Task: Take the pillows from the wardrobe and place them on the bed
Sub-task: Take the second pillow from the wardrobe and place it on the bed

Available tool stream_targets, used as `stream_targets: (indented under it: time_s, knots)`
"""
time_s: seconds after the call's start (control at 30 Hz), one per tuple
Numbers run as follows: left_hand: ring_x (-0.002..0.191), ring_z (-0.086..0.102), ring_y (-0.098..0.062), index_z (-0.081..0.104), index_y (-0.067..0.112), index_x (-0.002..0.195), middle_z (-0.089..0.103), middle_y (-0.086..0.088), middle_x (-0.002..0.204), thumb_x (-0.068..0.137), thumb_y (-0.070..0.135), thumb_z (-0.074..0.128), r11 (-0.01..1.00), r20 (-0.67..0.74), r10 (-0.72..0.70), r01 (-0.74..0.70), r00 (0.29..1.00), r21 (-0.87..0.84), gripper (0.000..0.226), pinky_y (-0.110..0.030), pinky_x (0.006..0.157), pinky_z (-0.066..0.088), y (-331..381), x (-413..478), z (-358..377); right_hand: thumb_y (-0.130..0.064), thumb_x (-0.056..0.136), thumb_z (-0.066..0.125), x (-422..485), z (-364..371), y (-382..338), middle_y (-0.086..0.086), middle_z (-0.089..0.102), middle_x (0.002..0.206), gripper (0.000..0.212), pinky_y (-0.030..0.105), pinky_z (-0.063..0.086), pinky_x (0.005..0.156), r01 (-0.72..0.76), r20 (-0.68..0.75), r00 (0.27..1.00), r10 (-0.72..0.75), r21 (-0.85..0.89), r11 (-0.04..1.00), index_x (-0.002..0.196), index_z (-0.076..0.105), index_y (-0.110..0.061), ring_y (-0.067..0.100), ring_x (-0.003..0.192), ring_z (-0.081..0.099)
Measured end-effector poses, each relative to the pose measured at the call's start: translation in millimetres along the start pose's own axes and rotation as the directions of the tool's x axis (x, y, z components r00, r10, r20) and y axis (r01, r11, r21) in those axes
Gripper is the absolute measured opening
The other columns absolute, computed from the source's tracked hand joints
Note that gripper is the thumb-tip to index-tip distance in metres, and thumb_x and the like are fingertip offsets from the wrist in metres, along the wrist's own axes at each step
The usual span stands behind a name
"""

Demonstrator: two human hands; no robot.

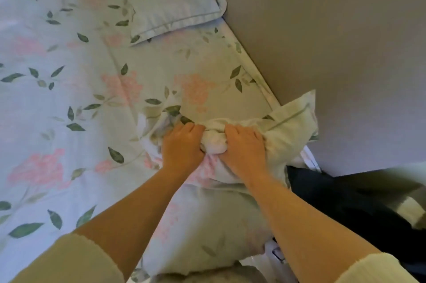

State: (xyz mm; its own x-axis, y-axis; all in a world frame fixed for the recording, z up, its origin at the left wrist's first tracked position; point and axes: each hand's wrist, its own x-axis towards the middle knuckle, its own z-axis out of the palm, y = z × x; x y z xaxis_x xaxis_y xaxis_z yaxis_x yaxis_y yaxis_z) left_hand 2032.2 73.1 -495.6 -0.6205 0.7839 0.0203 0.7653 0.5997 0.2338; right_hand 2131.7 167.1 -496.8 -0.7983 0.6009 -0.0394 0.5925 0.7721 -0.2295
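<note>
A floral pillow (288,126) lies on the bed (69,98) close to the headboard, its top edge bunched up. My left hand (182,144) and my right hand (244,146) both clutch that bunched fabric, side by side, with a white wad of filling showing between them. A second pillow (175,3) in the same pale floral cover lies flat at the far end of the bed against the headboard. The pillow's lower part (207,225) runs back under my forearms.
A tall grey padded headboard (334,40) runs along the right side. Dark fabric (345,202) fills the gap at the lower right beside the bed. The floral sheet stretches flat to the left.
</note>
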Motion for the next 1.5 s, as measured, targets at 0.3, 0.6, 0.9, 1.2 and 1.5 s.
stream_targets:
  time_s: [0.3,0.6,0.9,1.2,1.5]
  knots:
    - [0.122,0.052,-0.039,0.042,0.005,0.132,0.058,-0.018,0.130,0.074,0.026,0.057,0.992,-0.037,0.050,-0.045,0.998,0.120,0.063,-0.055,0.098,0.042,-32,-8,72,-0.032,0.069,0.065,0,79,18,0.016,0.058,0.132,0.068,0.039,0.033,0.106,-0.016,-0.105,0.994,0.007,-0.088,0.996,0.130,0.049,-0.005,0.030,0.118,0.058]
    - [0.146,-0.012,-0.028,-0.011,0.039,0.144,-0.013,0.001,0.159,0.091,0.056,0.035,0.975,0.408,-0.196,0.222,0.891,-0.017,0.073,-0.055,0.117,0.004,-49,-41,134,-0.042,0.082,0.019,-20,141,21,0.018,0.032,0.151,0.066,0.063,0.023,0.107,-0.182,0.173,0.965,0.195,-0.086,0.979,0.144,0.031,-0.022,0.036,0.140,0.030]
    - [0.145,-0.011,-0.031,-0.007,0.043,0.144,-0.014,0.001,0.158,0.082,0.070,0.034,0.860,0.357,-0.448,0.505,0.820,-0.079,0.079,-0.058,0.114,0.011,-52,-53,155,-0.052,0.090,0.012,-30,171,29,0.003,-0.002,0.160,0.061,0.057,0.000,0.114,-0.226,0.320,0.921,0.220,-0.021,0.974,0.148,0.004,-0.036,0.022,0.147,-0.004]
    - [0.140,0.014,-0.038,-0.003,0.037,0.144,-0.007,-0.004,0.156,0.073,0.070,0.052,0.674,0.398,-0.628,0.723,0.669,-0.154,0.096,-0.061,0.105,0.028,-42,-49,154,-0.067,0.082,0.040,-54,159,62,0.004,-0.007,0.159,0.077,0.056,0.012,0.113,-0.550,0.282,0.813,0.508,0.088,0.831,0.145,0.004,-0.043,0.031,0.145,0.001]
    - [0.125,0.038,-0.043,0.007,0.031,0.146,0.025,-0.016,0.146,0.083,0.062,0.047,0.722,0.332,-0.610,0.677,0.720,-0.143,0.081,-0.055,0.098,0.037,-42,-56,145,-0.069,0.079,0.044,-54,148,45,0.009,-0.005,0.159,0.090,0.056,0.020,0.110,-0.733,0.373,0.670,0.642,0.194,0.653,0.147,-0.005,-0.036,0.035,0.143,0.012]
